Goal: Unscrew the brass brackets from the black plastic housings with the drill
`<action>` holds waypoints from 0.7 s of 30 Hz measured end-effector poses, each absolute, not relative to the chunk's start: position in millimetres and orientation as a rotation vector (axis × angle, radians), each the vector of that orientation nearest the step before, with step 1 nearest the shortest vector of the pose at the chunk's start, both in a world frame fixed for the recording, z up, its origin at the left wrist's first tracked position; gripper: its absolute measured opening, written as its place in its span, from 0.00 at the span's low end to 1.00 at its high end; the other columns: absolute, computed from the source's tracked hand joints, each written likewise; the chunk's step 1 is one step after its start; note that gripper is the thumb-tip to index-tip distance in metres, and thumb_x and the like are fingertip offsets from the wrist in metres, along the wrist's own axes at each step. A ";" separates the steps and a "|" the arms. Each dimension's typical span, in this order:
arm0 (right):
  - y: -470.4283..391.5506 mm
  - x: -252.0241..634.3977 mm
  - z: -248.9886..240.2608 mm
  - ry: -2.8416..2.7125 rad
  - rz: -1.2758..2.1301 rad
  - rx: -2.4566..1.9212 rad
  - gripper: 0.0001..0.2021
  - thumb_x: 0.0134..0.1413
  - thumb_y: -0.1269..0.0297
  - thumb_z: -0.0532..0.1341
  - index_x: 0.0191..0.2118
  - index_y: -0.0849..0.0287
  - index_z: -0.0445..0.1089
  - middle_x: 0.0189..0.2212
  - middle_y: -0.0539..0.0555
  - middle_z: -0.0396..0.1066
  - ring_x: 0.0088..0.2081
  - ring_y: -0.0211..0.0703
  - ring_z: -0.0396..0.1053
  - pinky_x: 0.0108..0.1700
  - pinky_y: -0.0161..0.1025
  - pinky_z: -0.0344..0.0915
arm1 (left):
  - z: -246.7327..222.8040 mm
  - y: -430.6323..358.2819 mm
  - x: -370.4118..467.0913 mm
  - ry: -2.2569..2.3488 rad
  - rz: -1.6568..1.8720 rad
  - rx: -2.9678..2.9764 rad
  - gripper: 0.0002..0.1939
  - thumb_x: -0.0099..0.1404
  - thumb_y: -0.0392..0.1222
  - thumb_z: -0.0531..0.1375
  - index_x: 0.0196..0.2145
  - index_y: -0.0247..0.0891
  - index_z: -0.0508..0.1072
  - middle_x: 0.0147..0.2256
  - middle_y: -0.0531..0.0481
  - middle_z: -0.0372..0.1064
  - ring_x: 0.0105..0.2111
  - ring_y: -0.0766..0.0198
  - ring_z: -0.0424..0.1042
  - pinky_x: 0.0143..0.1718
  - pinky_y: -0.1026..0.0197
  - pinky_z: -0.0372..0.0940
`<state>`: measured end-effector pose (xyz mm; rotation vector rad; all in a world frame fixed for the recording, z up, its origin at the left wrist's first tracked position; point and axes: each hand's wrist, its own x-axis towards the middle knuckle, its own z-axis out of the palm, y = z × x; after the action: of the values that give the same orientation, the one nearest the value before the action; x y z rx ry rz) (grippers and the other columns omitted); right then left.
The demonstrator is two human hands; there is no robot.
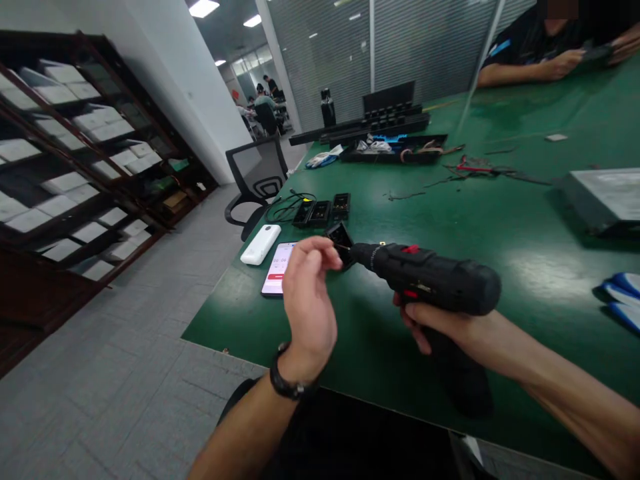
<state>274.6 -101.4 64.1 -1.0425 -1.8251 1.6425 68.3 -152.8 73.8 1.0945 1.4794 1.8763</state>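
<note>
My right hand point(445, 323) grips a black cordless drill point(420, 270) with red switches, held level and pointing left. Its thin bit reaches toward the fingertips of my left hand point(310, 287). That hand is raised with fingers curled and pressed together at the bit's tip; whatever they pinch is too small or hidden to name. Just behind the fingertips and the drill's chuck, a small open black box point(341, 237) sits tilted; whether my left fingers touch it I cannot tell. Similar black boxes point(320, 213) stand beyond it.
A phone point(275, 270) and a white power bank point(261, 245) lie left. A black cable point(285, 210) coils behind. Farther back are a black tray point(395, 150) and red-handled pliers point(475, 167). A metal case point(607, 200) and gloves point(623, 300) lie right. A co-worker sits across the green table point(525, 267).
</note>
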 end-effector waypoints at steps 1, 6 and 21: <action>-100.8 274.7 63.2 -1.813 1.659 -1.038 0.12 0.57 0.50 0.67 0.33 0.53 0.75 0.19 0.51 0.74 0.23 0.46 0.70 0.30 0.43 0.65 | 72.0 -135.5 54.9 1.473 1.926 1.078 0.14 0.79 0.52 0.55 0.49 0.50 0.80 0.49 0.45 0.77 0.53 0.47 0.78 0.59 0.40 0.75; -100.5 274.6 63.6 -1.753 1.708 -1.027 0.12 0.55 0.52 0.68 0.39 0.54 0.76 0.20 0.49 0.73 0.24 0.45 0.71 0.32 0.43 0.67 | 36.1 -66.4 9.9 1.515 1.969 0.869 0.12 0.74 0.49 0.62 0.51 0.43 0.79 0.58 0.44 0.77 0.62 0.49 0.74 0.68 0.46 0.66; -102.3 274.3 61.0 -1.718 1.784 -0.976 0.08 0.56 0.62 0.64 0.42 0.55 0.72 0.22 0.46 0.73 0.23 0.41 0.72 0.33 0.41 0.66 | 1.8 -28.0 17.3 1.132 1.697 0.805 0.25 0.68 0.66 0.69 0.40 0.38 0.81 0.42 0.43 0.83 0.50 0.50 0.82 0.56 0.49 0.75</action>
<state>274.3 -102.3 61.0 -0.9765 -1.7175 1.7838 17.3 -28.0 1.8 0.8047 1.1321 1.6968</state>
